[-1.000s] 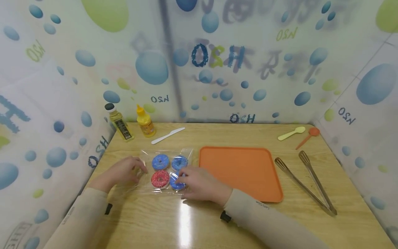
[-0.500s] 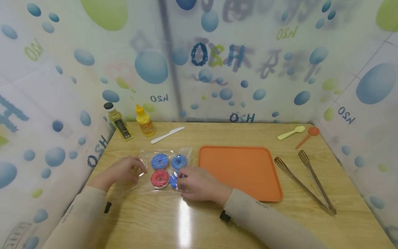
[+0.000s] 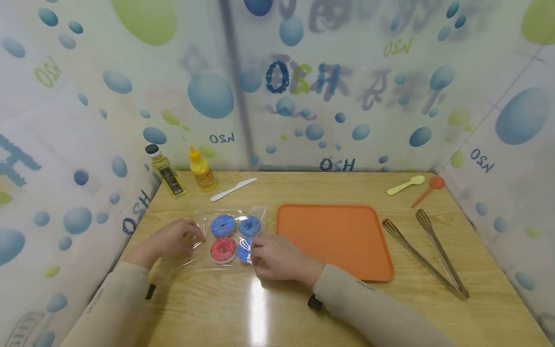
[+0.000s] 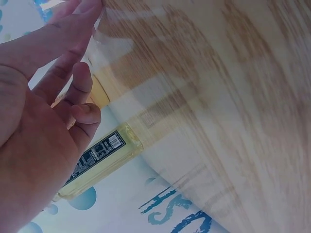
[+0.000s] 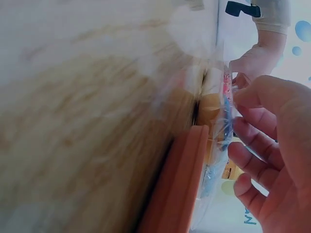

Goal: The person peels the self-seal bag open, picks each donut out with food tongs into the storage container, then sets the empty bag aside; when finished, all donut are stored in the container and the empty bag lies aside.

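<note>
I pinch the clear doughnut bag with both hands, fingers gripping opposite edges (steadying it on the tabletop).

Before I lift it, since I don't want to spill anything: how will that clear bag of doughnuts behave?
Probably floppy: the clear bag is thin, creased film lying flat on the table. The four loose doughnuts may slide together if one end rises. It looks light; the left hand and right hand at opposite edges should keep it level.

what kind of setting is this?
Likely a staged tabletop booth, not a real kitchen: printed bubble curtain walls in a wooden table holding a bag of toy donuts and an orange tray.
</note>
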A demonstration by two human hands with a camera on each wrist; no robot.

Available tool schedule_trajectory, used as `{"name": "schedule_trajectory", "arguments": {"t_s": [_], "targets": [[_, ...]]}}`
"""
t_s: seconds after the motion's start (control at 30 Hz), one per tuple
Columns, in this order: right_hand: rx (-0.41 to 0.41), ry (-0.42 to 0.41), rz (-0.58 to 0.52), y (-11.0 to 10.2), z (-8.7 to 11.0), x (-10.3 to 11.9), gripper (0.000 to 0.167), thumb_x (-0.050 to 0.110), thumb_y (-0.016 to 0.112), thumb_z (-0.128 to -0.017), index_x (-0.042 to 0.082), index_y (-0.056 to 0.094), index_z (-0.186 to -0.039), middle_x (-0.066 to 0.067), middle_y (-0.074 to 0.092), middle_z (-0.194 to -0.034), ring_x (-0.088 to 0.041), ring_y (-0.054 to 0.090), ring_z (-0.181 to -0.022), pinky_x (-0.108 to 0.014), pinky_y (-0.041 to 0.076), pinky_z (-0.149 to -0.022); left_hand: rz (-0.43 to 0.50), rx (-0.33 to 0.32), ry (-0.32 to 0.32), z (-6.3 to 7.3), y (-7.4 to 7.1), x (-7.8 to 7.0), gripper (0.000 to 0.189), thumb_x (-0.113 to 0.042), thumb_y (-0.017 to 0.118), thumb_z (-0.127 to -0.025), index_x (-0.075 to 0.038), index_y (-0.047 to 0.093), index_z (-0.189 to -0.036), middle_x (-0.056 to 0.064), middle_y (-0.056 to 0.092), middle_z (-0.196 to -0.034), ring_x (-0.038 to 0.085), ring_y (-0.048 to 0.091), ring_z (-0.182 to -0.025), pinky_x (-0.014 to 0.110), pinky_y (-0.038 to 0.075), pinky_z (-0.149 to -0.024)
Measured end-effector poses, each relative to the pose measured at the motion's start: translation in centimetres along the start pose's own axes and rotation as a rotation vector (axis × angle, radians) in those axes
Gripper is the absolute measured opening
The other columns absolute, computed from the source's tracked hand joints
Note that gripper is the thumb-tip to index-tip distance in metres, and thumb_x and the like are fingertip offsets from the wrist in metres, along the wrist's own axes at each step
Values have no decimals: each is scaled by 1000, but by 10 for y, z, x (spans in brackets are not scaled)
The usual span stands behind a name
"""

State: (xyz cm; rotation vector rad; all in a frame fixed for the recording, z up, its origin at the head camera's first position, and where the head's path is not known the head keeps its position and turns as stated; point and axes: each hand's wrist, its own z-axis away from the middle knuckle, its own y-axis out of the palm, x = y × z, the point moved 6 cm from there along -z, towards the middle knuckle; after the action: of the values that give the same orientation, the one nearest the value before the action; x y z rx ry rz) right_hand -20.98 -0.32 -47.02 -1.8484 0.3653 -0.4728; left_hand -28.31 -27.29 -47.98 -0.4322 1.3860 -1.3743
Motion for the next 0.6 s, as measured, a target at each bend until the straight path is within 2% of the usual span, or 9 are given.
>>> {"name": "schedule_trajectory", "arguments": {"t_s": [0.1, 0.33, 0.6], "targets": [[-25, -2, -4, -1, 2, -1, 5, 27, 76, -85, 23, 73, -86, 11, 61, -95, -3, 58, -83, -20, 51, -77, 10, -5, 3, -1, -1, -2, 40, 0, 85, -76, -28, 79, -104, -3, 69, -111, 26, 63, -109, 57, 49, -101], [-53, 4, -39, -7, 5, -2, 4, 22, 73, -85, 20, 71, -87, 10, 62, -94, -4, 58, -83, -20, 51, -78, 38, 13, -51, 0, 0, -3, 41, 1, 84, -76, -28, 79, -104, -1, 68, -113, 29, 62, -113, 59, 47, -104], [-41, 61, -160, -7, 11, -12, 9, 22, 77, -86, 21, 69, -90, 11, 63, -97, -1, 55, -84, -14, 47, -77, 10, 20, -82, 0, -1, -4, 39, 0, 84, -78, -30, 79, -103, 0, 69, -114, 31, 62, -116, 60, 47, -105]]}}
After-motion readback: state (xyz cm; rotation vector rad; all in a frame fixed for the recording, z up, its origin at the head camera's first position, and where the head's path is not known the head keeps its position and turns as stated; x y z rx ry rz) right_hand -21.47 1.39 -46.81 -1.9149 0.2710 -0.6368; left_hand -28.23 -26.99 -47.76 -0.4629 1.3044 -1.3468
